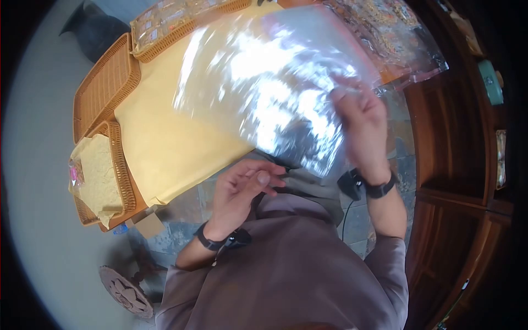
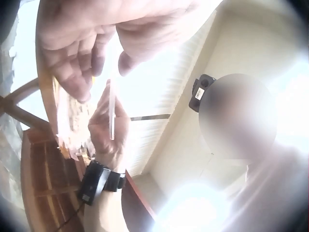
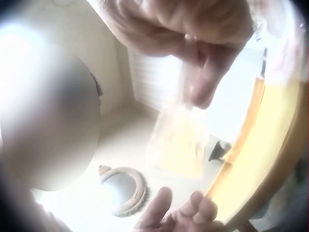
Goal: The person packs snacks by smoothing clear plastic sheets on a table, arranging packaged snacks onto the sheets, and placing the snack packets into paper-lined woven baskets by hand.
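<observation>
A large flat clear plastic bag (image 1: 264,71), full of bright glare, spreads above the yellow-covered table (image 1: 165,126). My right hand (image 1: 363,124) pinches it at its right side, between thumb and fingers; the hand is slightly blurred. The same hand (image 3: 203,53) shows dark at the top of the right wrist view, with the bag hanging from it. My left hand (image 1: 245,184) is apart from the bag, near the table's front edge, its fingers loosely bent with nothing in them. In the left wrist view the left hand (image 2: 82,43) is above the right.
Wicker trays (image 1: 104,91) line the table's left side, one lined with yellow paper (image 1: 99,176). Another basket of packed goods (image 1: 165,27) stands at the back. A filled clear bag (image 1: 396,33) lies at the back right. Wooden shelves (image 1: 451,137) rise on the right.
</observation>
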The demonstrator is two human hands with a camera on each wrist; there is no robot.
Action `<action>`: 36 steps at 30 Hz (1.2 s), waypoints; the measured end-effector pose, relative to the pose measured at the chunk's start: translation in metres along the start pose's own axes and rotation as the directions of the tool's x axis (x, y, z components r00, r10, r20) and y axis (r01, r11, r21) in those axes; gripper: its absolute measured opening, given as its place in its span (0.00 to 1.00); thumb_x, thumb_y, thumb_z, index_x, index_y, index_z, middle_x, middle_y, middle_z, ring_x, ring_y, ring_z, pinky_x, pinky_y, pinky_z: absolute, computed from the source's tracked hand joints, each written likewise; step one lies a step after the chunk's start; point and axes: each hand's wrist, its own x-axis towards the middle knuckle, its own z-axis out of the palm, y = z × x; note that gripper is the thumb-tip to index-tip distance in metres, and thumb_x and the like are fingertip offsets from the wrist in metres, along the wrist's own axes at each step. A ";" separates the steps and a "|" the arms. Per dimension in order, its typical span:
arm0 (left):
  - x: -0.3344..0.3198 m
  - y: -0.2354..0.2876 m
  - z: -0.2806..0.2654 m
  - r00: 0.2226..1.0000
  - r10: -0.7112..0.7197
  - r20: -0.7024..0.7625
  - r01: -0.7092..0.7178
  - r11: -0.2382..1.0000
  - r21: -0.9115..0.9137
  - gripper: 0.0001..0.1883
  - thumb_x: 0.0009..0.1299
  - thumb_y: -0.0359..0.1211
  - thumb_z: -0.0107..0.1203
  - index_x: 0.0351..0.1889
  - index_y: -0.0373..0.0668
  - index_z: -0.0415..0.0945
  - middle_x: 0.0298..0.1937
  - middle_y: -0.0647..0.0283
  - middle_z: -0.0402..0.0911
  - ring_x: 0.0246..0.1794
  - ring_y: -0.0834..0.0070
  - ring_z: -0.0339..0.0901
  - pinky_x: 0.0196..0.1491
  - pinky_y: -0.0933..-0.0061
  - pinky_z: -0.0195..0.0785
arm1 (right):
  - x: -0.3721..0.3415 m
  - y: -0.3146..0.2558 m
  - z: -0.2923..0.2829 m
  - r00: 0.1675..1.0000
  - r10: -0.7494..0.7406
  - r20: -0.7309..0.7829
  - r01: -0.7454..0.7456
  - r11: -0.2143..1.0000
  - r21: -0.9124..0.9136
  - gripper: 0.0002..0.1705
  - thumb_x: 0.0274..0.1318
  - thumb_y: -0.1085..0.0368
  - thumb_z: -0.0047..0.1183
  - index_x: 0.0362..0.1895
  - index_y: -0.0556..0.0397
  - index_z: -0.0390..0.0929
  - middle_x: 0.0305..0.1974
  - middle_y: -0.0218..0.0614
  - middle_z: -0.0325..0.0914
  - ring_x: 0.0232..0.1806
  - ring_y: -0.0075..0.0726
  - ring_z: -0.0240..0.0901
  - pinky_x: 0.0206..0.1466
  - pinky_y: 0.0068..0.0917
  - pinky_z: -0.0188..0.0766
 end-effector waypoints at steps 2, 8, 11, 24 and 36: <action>0.011 0.012 -0.001 0.980 -0.121 0.157 0.105 0.989 0.109 0.13 0.77 0.32 0.61 0.55 0.35 0.80 0.52 0.53 0.87 0.48 0.69 0.86 0.49 0.69 0.80 | 0.020 -0.004 -0.021 0.990 0.121 -0.074 -0.105 0.976 0.188 0.17 0.72 0.71 0.49 0.60 0.68 0.73 0.50 0.48 0.86 0.41 0.36 0.87 0.39 0.26 0.86; 0.048 0.047 0.016 0.884 -0.092 0.458 -0.262 0.714 0.649 0.18 0.71 0.30 0.66 0.56 0.32 0.78 0.53 0.51 0.85 0.49 0.66 0.86 0.53 0.69 0.79 | 0.053 0.015 -0.063 0.957 0.183 -0.225 -0.135 0.968 0.212 0.16 0.76 0.70 0.43 0.60 0.69 0.69 0.59 0.58 0.80 0.51 0.53 0.86 0.48 0.34 0.89; 0.087 0.066 0.038 0.883 -0.039 0.467 -0.391 0.490 0.779 0.25 0.71 0.35 0.67 0.61 0.30 0.75 0.58 0.47 0.82 0.57 0.57 0.83 0.61 0.61 0.75 | 0.048 0.012 -0.065 0.947 0.213 -0.242 -0.152 0.957 0.246 0.17 0.77 0.70 0.41 0.62 0.68 0.65 0.60 0.60 0.78 0.52 0.57 0.85 0.49 0.36 0.90; 0.251 0.018 0.053 0.910 0.015 0.415 -0.414 -0.051 0.909 0.49 0.77 0.65 0.44 0.79 0.31 0.55 0.82 0.29 0.44 0.85 0.36 0.32 0.82 0.41 0.30 | 0.025 0.008 -0.083 0.934 0.218 -0.281 -0.160 0.963 0.216 0.23 0.74 0.70 0.47 0.67 0.64 0.60 0.60 0.53 0.75 0.54 0.47 0.83 0.55 0.38 0.85; 0.278 0.009 0.031 0.895 0.317 0.313 -0.427 0.408 0.807 0.52 0.68 0.54 0.66 0.78 0.28 0.55 0.80 0.33 0.53 0.83 0.47 0.49 0.80 0.54 0.48 | 0.030 -0.002 -0.035 0.864 -0.377 0.333 0.432 0.218 -0.875 0.30 0.61 0.65 0.62 0.65 0.64 0.70 0.68 0.50 0.70 0.67 0.57 0.70 0.68 0.46 0.69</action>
